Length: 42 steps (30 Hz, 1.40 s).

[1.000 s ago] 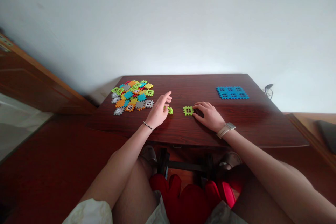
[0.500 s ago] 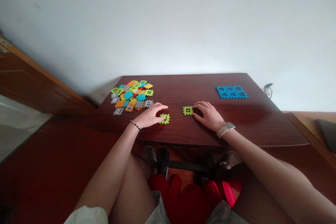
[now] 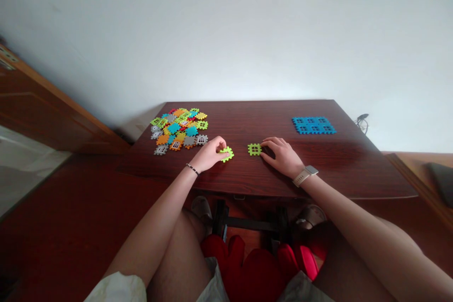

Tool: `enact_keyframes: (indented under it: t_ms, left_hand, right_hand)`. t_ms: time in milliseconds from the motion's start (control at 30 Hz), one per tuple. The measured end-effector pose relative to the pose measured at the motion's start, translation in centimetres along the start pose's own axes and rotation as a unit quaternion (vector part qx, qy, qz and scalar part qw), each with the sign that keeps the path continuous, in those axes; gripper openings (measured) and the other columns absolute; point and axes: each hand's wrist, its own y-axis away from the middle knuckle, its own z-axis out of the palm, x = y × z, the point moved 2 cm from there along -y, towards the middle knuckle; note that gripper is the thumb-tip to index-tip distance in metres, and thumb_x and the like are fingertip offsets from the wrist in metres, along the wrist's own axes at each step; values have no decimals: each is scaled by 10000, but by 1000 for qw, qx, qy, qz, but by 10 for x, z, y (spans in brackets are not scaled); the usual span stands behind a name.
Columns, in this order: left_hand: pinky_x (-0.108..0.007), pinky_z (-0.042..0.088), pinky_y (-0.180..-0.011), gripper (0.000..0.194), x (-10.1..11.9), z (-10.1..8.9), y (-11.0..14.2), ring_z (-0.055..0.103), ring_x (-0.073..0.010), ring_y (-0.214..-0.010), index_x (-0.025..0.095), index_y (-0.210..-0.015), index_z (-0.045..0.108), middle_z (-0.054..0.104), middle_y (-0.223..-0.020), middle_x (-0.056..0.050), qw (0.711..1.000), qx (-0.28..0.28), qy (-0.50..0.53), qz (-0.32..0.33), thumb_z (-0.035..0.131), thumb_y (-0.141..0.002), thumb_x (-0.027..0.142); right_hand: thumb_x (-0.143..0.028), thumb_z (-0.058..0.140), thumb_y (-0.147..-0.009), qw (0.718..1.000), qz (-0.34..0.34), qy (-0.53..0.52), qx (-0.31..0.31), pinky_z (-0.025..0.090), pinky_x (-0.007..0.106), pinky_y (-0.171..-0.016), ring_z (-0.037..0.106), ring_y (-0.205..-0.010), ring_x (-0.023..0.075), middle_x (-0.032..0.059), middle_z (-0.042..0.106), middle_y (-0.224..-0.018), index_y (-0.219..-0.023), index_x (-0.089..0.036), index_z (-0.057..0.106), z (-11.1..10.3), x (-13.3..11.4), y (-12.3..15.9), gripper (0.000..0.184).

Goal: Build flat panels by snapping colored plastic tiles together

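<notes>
Left hand [image 3: 209,155] pinching a lime-green plastic notched tile [image 3: 227,154] by its edge on the dark wood desk [image 3: 318,170]; looks light and stiff, easiest held at the notches. Right hand [image 3: 281,156] spread, fingertips just beside a second lime-green plastic tile [image 3: 254,149].

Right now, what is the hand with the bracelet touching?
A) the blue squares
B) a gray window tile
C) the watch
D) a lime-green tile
D. The left hand is closed on the lime-green tile, just right of the colorful pile.
</notes>
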Motion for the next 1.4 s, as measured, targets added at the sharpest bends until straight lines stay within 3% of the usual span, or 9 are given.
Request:
enact_keyframes:
  t_ms: [133,233,433,867,1233,1400]
  left_hand:
    - [-253,573,-670,367,-1,11,-9,693,-182,-890,198,-1124,639,690,-1047,-51,987,36,151,-28,820,-840,343]
    - [-286,635,-736,416,4,18,-12,697,-192,-970,191,-1241,710,701,-1189,-95,980,57,189,-40,809,-860,325]
    - [-359,669,-907,451,11,31,-20,713,-204,-1079,201,-1267,700,710,-1219,-91,963,36,262,-47,802,-829,180]
    - [-393,671,-933,457,7,68,-33,748,-208,-1068,208,-1259,609,687,-1232,-86,969,-29,246,-16,790,-847,126]
    - [-437,648,-1022,509,16,70,-38,738,-236,-1133,216,-1342,606,715,-1272,-107,963,-13,269,18,789,-868,180]
    - [-449,643,-1031,517,23,72,-38,737,-265,-1179,212,-1363,603,720,-1313,-128,964,-10,263,27,795,-883,210]
  right_hand:
    - [-371,656,-1016,1000,1,-7,3,546,589,-1063,650,-1240,367,130,728,-1330,-1229,-266,727,-1,-1,0,248]
    - [-372,663,-1009,1000,4,-22,5,542,583,-1067,655,-1237,362,124,736,-1322,-1206,-267,723,-1,0,-1,231]
    - [-362,697,-974,997,30,-70,15,547,551,-1054,687,-1155,351,111,765,-1201,-1159,-252,677,0,7,-3,215]
    - [-321,711,-938,991,57,-120,35,588,508,-976,736,-1066,319,88,784,-1135,-1122,-264,625,2,9,-4,211]
    - [-415,746,-932,944,112,-304,64,645,466,-905,784,-966,277,53,794,-1023,-1159,-282,599,0,11,-4,301]
    - [-483,718,-962,940,123,-311,66,636,487,-935,778,-1005,295,76,808,-1080,-1131,-270,657,-2,7,-8,280]
